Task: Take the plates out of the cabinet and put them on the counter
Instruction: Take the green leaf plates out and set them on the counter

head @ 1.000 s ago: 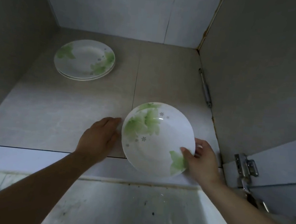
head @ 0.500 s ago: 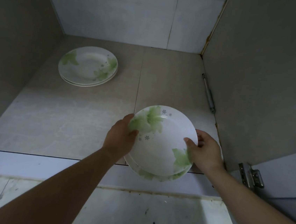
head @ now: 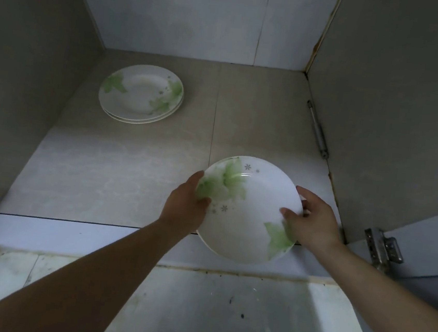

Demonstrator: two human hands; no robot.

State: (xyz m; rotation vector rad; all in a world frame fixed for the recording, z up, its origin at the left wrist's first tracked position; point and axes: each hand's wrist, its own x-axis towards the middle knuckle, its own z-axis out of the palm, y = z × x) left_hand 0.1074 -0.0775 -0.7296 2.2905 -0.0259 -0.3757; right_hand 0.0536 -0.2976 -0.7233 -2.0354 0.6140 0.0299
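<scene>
Since a second ago the left hand has come off the cabinet shelf onto the green-leaf plate, its fingers holding the left rim with the thumb on top. The right hand grips the right rim the same way. This plate is at the shelf's near right, overhanging the front edge. A stack of matching plates lies far left on the shelf.

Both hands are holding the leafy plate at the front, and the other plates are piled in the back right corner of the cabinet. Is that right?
Almost. The pile of plates sits toward the back left of the cabinet, not the back right, as the head view shows. The left hand and right hand do hold the leafy plate at the front.
</scene>
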